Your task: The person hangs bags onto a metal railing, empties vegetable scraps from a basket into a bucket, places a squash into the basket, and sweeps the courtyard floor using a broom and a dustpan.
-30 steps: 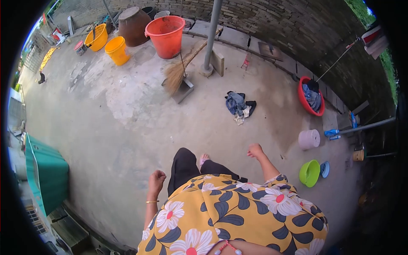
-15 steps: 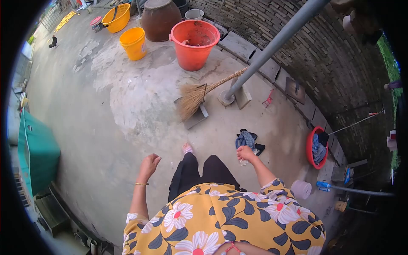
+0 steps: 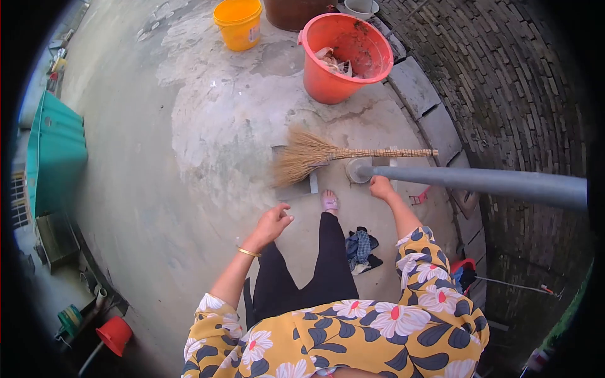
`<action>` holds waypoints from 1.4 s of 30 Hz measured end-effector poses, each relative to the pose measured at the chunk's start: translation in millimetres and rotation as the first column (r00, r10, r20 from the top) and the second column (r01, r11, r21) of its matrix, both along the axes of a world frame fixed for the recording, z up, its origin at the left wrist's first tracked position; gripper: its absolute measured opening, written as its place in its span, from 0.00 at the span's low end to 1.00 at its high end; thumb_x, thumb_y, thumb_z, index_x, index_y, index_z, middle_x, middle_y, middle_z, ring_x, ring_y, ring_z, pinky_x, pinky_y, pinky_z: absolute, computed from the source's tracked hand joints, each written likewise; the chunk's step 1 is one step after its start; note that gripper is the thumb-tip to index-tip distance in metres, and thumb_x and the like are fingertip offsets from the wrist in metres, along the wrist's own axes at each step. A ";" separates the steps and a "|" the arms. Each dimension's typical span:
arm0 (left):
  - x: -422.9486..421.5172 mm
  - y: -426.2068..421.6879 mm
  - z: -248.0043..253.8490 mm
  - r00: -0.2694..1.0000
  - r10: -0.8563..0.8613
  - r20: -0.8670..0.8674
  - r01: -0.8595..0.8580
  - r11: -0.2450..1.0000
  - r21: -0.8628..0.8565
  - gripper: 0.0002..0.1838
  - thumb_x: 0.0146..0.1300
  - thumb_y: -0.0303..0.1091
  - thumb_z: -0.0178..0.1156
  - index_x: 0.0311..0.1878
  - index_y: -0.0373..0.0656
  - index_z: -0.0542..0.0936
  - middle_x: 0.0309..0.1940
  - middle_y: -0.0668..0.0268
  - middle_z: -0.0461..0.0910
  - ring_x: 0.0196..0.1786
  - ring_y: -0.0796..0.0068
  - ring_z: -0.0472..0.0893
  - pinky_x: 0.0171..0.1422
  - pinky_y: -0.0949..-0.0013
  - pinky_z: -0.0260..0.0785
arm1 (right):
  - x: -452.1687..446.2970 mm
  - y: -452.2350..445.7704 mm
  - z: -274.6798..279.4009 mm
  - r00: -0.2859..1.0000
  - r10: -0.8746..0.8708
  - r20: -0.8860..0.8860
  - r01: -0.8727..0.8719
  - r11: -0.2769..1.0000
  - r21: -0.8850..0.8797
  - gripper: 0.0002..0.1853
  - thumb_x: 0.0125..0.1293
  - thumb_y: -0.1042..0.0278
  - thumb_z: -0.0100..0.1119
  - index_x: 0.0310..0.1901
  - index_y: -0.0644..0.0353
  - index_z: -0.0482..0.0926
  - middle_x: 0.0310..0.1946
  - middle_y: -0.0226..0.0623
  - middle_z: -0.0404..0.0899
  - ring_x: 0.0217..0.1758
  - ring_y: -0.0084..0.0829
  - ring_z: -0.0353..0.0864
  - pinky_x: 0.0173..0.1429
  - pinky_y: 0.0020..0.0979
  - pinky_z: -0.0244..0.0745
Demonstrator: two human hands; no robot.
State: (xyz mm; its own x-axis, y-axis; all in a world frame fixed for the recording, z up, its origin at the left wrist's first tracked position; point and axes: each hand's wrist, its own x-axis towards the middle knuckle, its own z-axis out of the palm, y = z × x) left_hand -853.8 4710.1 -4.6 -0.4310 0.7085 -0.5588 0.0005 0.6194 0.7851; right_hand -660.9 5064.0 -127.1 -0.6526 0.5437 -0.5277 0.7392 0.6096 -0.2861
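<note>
My left hand (image 3: 273, 223) hangs over the concrete in front of my legs, thumb and forefinger apart, with nothing in it. My right hand (image 3: 380, 187) is curled closed just below the foot of a grey pole (image 3: 479, 179); I see nothing in its fingers. Ahead of both hands lies a straw broom (image 3: 302, 154), its handle pointing right behind the pole's base. The broom's bristles cover most of a grey dustpan (image 3: 296, 189). Below my right hand, a small heap of dark and blue cloth (image 3: 360, 246) lies on the ground.
A red bucket (image 3: 337, 88) with some litter inside stands ahead, beside a yellow bucket (image 3: 239, 31) and a brown jar (image 3: 293, 14). A brick wall (image 3: 504, 82) runs along the right. At left are a green bin (image 3: 60, 151) and a red scoop (image 3: 115, 335).
I have stepped forward, so the broom, dustpan and red bucket are nearer. The pole now slants across to the right. Both hands have swung forward, the right one nearing the pole's base.
</note>
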 end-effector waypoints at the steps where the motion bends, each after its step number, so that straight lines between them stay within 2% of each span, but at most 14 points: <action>1: 7.7 12.2 -11.7 1.000 0.022 0.005 -0.021 0.997 -0.078 0.20 0.58 0.35 0.55 0.52 0.35 0.69 0.33 0.62 0.77 0.36 0.74 0.76 0.40 0.71 0.69 | -13.8 22.8 -12.7 0.988 0.041 0.147 -0.036 0.999 -0.032 0.12 0.48 0.71 0.51 0.36 0.60 0.78 0.36 0.49 0.78 0.44 0.46 0.76 0.47 0.40 0.71; 2: 14.4 29.6 -28.5 0.997 0.081 -0.003 -0.081 0.992 -0.097 0.20 0.58 0.35 0.55 0.52 0.35 0.69 0.33 0.62 0.77 0.36 0.74 0.76 0.40 0.71 0.69 | -30.5 46.9 -19.3 0.975 0.081 0.205 -0.077 0.997 -0.027 0.14 0.49 0.72 0.49 0.38 0.61 0.78 0.39 0.50 0.77 0.47 0.46 0.75 0.50 0.40 0.70; 5: 34.9 74.5 -63.2 0.839 0.398 0.371 -0.383 0.916 -0.115 0.24 0.59 0.38 0.55 0.55 0.35 0.66 0.39 0.61 0.75 0.40 0.73 0.75 0.42 0.71 0.70 | -61.0 101.4 -36.9 0.915 0.157 0.371 -0.175 0.984 0.015 0.17 0.51 0.72 0.47 0.43 0.62 0.76 0.45 0.49 0.75 0.51 0.45 0.74 0.55 0.40 0.68; 8: 41.7 119.7 -88.2 0.584 0.617 0.528 -0.582 0.771 -0.258 0.33 0.60 0.43 0.55 0.61 0.32 0.57 0.49 0.55 0.69 0.46 0.70 0.74 0.45 0.69 0.70 | -69.6 153.4 -49.9 0.793 0.272 0.545 -0.360 0.931 0.059 0.18 0.55 0.66 0.50 0.48 0.58 0.74 0.50 0.44 0.73 0.54 0.40 0.73 0.55 0.40 0.69; 13: 52.3 170.2 -145.7 0.114 0.760 0.640 -0.786 0.463 -0.410 0.46 0.56 0.52 0.57 0.66 0.34 0.45 0.58 0.51 0.60 0.58 0.61 0.65 0.56 0.59 0.63 | -70.4 212.8 -50.2 0.572 0.253 0.780 -0.376 0.926 -0.025 0.21 0.52 0.56 0.57 0.46 0.59 0.77 0.47 0.42 0.76 0.52 0.38 0.75 0.53 0.38 0.69; 17: 54.9 194.5 -179.4 0.005 0.755 0.656 -0.857 0.341 -0.386 0.42 0.57 0.53 0.56 0.66 0.40 0.49 0.58 0.52 0.60 0.60 0.60 0.62 0.62 0.57 0.55 | -43.3 256.7 -96.7 0.458 0.334 0.824 -0.295 0.931 -0.214 0.25 0.49 0.49 0.61 0.43 0.61 0.78 0.43 0.41 0.78 0.48 0.36 0.77 0.51 0.36 0.69; 22: 48.0 204.6 -185.1 -0.061 0.706 0.705 -0.876 0.300 -0.377 0.34 0.58 0.52 0.55 0.62 0.44 0.57 0.57 0.56 0.62 0.58 0.62 0.63 0.60 0.58 0.57 | -19.0 275.0 -136.9 0.425 0.391 0.816 -0.201 0.920 -0.336 0.26 0.45 0.50 0.64 0.40 0.63 0.79 0.39 0.41 0.80 0.44 0.36 0.79 0.48 0.35 0.71; 23: 48.2 203.7 -182.5 -0.075 0.685 0.725 -0.873 0.306 -0.379 0.31 0.58 0.51 0.55 0.60 0.46 0.61 0.57 0.58 0.62 0.57 0.63 0.64 0.59 0.58 0.58 | -21.1 267.8 -133.2 0.413 0.424 0.806 -0.358 0.889 -0.285 0.26 0.42 0.52 0.66 0.41 0.63 0.79 0.40 0.41 0.80 0.44 0.37 0.79 0.48 0.35 0.71; 27: 46.9 202.9 -188.1 -0.064 0.671 0.739 -0.886 0.303 -0.352 0.26 0.58 0.50 0.55 0.56 0.50 0.65 0.53 0.63 0.65 0.56 0.68 0.65 0.58 0.60 0.58 | -18.3 260.0 -157.2 0.378 0.406 0.832 -0.368 0.891 -0.267 0.27 0.41 0.52 0.66 0.42 0.62 0.78 0.42 0.40 0.79 0.45 0.38 0.78 0.50 0.35 0.70; 30: 46.8 206.7 -194.8 -0.056 0.663 0.746 -0.905 0.282 -0.318 0.21 0.58 0.48 0.56 0.51 0.50 0.68 0.50 0.67 0.67 0.54 0.72 0.65 0.57 0.61 0.58 | -8.6 263.6 -174.9 0.513 0.384 0.767 -0.190 0.923 -0.335 0.27 0.40 0.52 0.67 0.42 0.61 0.79 0.43 0.42 0.78 0.46 0.39 0.78 0.51 0.36 0.70; 33: 48.5 206.9 -198.3 -0.061 0.603 0.795 -0.908 0.297 -0.295 0.20 0.57 0.47 0.58 0.50 0.51 0.68 0.48 0.68 0.67 0.52 0.72 0.65 0.57 0.62 0.57 | -19.2 235.7 -148.9 0.393 0.466 0.793 -0.446 0.850 -0.280 0.25 0.38 0.56 0.67 0.40 0.60 0.79 0.41 0.45 0.78 0.46 0.40 0.78 0.50 0.36 0.71; 35: 53.2 194.7 -195.7 -0.127 0.644 0.755 -0.891 0.261 -0.372 0.19 0.56 0.46 0.58 0.49 0.52 0.69 0.48 0.69 0.67 0.51 0.74 0.65 0.54 0.62 0.58 | -36.5 212.3 -115.7 0.540 0.478 0.692 -0.569 0.814 -0.118 0.21 0.35 0.60 0.66 0.36 0.60 0.80 0.37 0.46 0.79 0.44 0.40 0.78 0.48 0.36 0.72; 37: 58.9 177.2 -185.3 -0.146 0.710 0.689 -0.882 0.222 -0.416 0.15 0.54 0.49 0.60 0.40 0.54 0.71 0.40 0.75 0.68 0.43 0.79 0.64 0.49 0.66 0.59 | -67.5 195.4 -73.2 0.655 0.523 0.545 -0.611 0.791 -0.024 0.17 0.32 0.66 0.63 0.29 0.64 0.79 0.27 0.45 0.79 0.32 0.46 0.78 0.40 0.35 0.74; 42: 80.9 88.9 -161.7 -0.299 0.771 0.563 -0.897 -0.025 -0.442 0.16 0.56 0.50 0.58 0.39 0.50 0.72 0.37 0.73 0.71 0.41 0.78 0.68 0.46 0.69 0.61 | -120.8 194.2 38.3 0.711 0.351 0.610 -0.239 0.936 -0.260 0.09 0.36 0.73 0.62 0.23 0.64 0.77 0.22 0.39 0.77 0.20 0.30 0.78 0.28 0.31 0.74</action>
